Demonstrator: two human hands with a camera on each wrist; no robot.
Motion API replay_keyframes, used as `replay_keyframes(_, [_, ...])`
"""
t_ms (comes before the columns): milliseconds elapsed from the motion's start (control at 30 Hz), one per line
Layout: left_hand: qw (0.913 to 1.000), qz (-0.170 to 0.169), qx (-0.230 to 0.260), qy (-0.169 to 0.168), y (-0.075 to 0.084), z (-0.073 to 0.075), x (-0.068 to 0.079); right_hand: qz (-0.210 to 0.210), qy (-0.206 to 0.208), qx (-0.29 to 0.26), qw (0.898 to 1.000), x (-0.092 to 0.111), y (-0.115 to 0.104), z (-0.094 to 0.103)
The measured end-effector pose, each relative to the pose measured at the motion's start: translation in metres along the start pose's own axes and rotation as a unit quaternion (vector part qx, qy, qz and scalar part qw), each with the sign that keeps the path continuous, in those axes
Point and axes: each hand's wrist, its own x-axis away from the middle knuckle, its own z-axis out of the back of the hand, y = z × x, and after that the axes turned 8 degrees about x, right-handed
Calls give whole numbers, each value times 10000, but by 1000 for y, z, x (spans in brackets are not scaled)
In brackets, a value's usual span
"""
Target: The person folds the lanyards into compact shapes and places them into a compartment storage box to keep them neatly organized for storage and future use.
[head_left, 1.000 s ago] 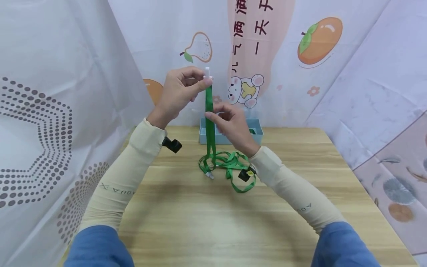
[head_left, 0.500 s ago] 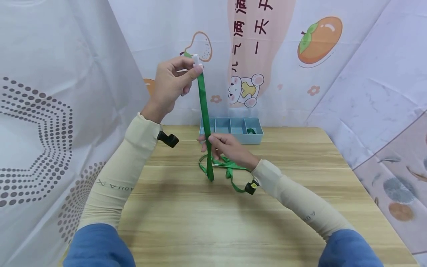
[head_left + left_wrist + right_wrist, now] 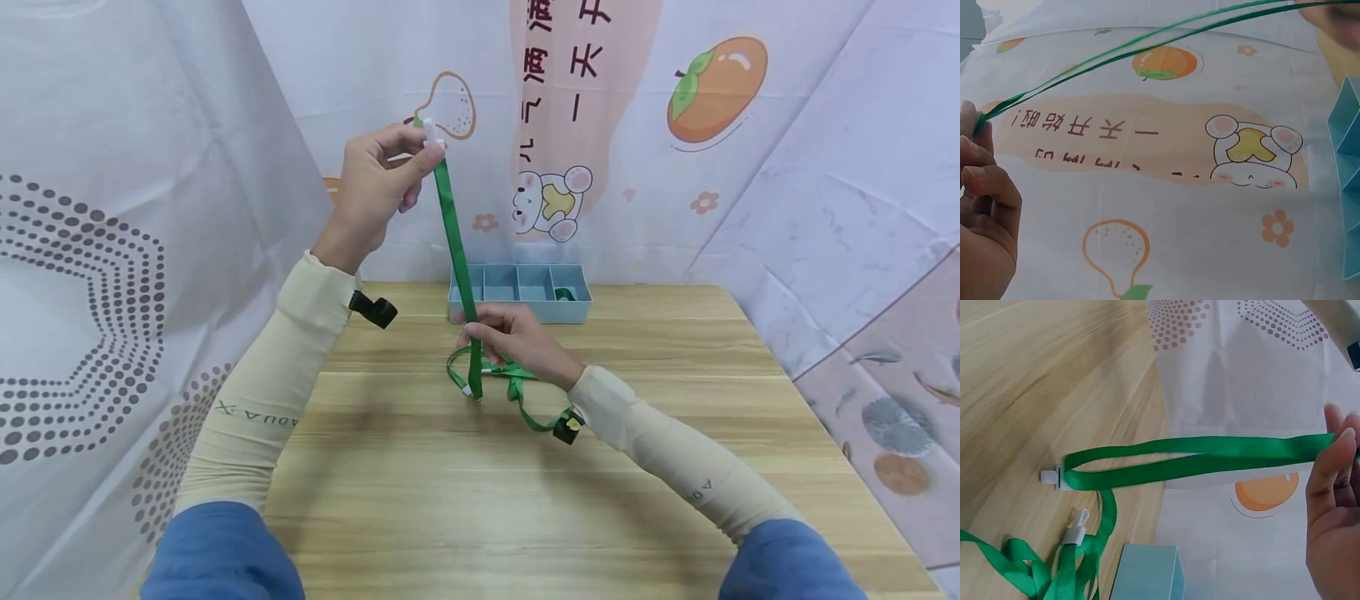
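Note:
A green lanyard (image 3: pixel 454 233) stretches at a slant between the two hands. My left hand (image 3: pixel 375 183), raised high, pinches its top end by a white plastic clip (image 3: pixel 430 132). Lower down, my right hand (image 3: pixel 521 337) pinches the strap between thumb and finger. Below that hand the doubled strap hangs as a loop, and a white buckle (image 3: pixel 1054 477) shows at its lower end in the right wrist view. More green lanyards (image 3: pixel 517 385) lie loosely tangled on the table beneath the right hand, one with a white clip (image 3: pixel 1076 528).
A light blue box (image 3: pixel 551 312) with several compartments stands at the table's back edge; a green coiled strap (image 3: pixel 564 294) sits in its rightmost compartment. Behind it hangs a printed white curtain (image 3: pixel 637 208). The wooden table (image 3: pixel 480 500) extends toward the person.
My left hand has moved up and left with the clip. My right hand has slid down along the strap, from near the left hand to just above the tangle.

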Motion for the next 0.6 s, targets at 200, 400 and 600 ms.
replay_keyframes(200, [9996, 14, -226, 186, -1, 8, -2, 18, -22, 60, 10000, 6, 6, -1])
replay_keyframes(400, [9896, 960, -859, 642, -13, 32, 4, -129, 11, 7, 9999, 21, 7, 6])
replay_keyframes(600, [9658, 1764, -1692, 864, -63, 63, 26, 123, 293, -161, 9994, 30, -8, 24])
